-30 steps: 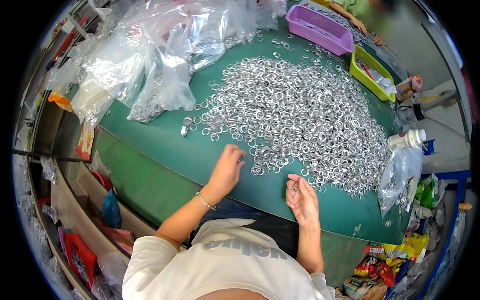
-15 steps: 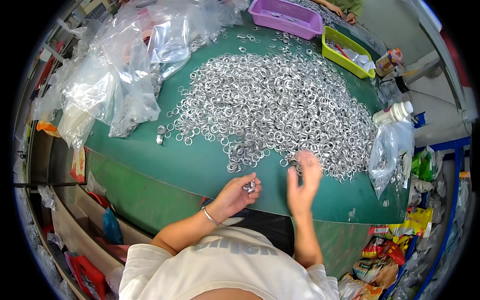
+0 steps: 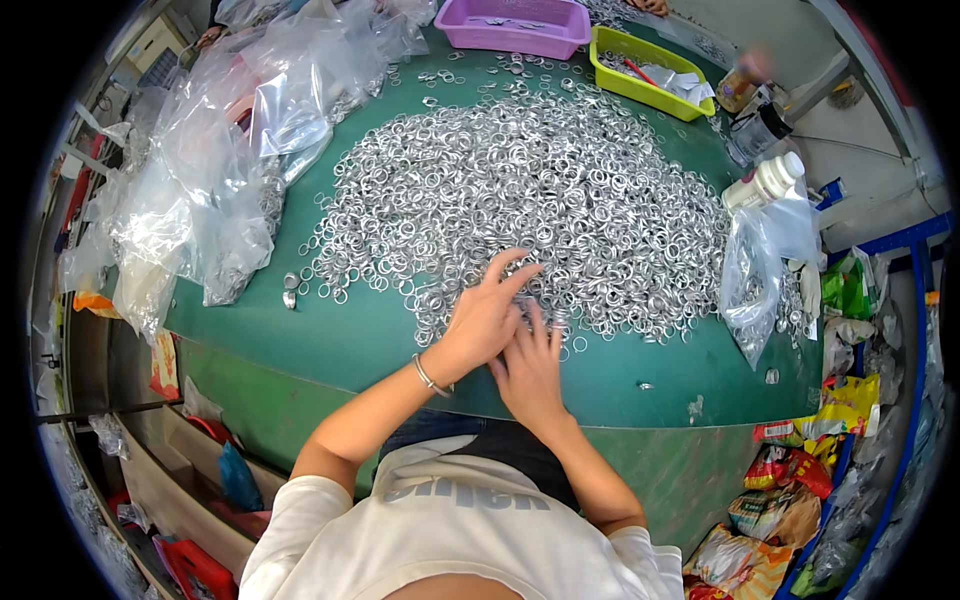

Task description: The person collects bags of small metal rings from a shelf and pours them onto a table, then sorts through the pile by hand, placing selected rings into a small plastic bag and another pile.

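A wide heap of silver metal rings [image 3: 560, 200] covers the middle of the green table. At its near edge, my left hand [image 3: 484, 318], with a bangle on the wrist, lies palm down with its fingers spread onto the rings. My right hand [image 3: 532, 370] is right beside it, touching or overlapping it, with fingers stretched toward the heap. Both hands look open, though their palms and whatever lies under them are hidden. A few loose rings [image 3: 580, 344] lie just right of my right fingertips.
Clear plastic bags [image 3: 190, 220] of rings fill the left side. At the back stand a purple basket [image 3: 515, 38] and a yellow-green basket [image 3: 650, 92]. A white bottle [image 3: 765, 182] and a plastic bag [image 3: 750, 290] sit at the right edge. Another person's hand [image 3: 650, 6] shows at the far edge.
My left hand, earlier curled around several rings near the table edge, has moved forward onto the heap and spread. My right hand has come left beside it. The whole view has shifted slightly.
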The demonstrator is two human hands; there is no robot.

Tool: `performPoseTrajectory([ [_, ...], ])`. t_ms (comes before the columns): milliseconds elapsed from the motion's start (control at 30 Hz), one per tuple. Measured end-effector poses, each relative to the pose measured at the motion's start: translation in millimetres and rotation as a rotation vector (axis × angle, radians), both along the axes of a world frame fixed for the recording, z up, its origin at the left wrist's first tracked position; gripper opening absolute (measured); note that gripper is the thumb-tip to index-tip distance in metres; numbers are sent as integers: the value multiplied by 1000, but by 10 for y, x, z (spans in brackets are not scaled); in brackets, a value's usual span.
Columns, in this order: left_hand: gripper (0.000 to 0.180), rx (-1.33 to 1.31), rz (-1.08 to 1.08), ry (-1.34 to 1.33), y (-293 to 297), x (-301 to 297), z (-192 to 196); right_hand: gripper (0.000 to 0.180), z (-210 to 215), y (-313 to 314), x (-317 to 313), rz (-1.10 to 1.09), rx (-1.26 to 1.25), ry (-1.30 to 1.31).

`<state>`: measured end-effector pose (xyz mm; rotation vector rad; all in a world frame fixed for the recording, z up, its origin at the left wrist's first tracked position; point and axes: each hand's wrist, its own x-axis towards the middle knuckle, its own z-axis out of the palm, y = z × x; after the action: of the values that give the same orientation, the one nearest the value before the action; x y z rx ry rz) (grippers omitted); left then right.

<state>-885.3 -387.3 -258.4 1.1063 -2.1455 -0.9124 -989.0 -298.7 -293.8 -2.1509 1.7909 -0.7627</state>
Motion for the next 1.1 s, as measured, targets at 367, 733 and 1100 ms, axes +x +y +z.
performPoseTrajectory([
  [367, 31, -161, -108, -323, 85, 176, -66, 55, 94, 330, -874, -370, -103, -51],
  [733, 27, -148, 118, -332, 322, 569, -35, 62, 88, 242, -233, 177, 97, -16],
  [1100, 24, -132, 198, -84, 594, 684, 6, 21, 126, 108, -444, -202, -114, -297],
])
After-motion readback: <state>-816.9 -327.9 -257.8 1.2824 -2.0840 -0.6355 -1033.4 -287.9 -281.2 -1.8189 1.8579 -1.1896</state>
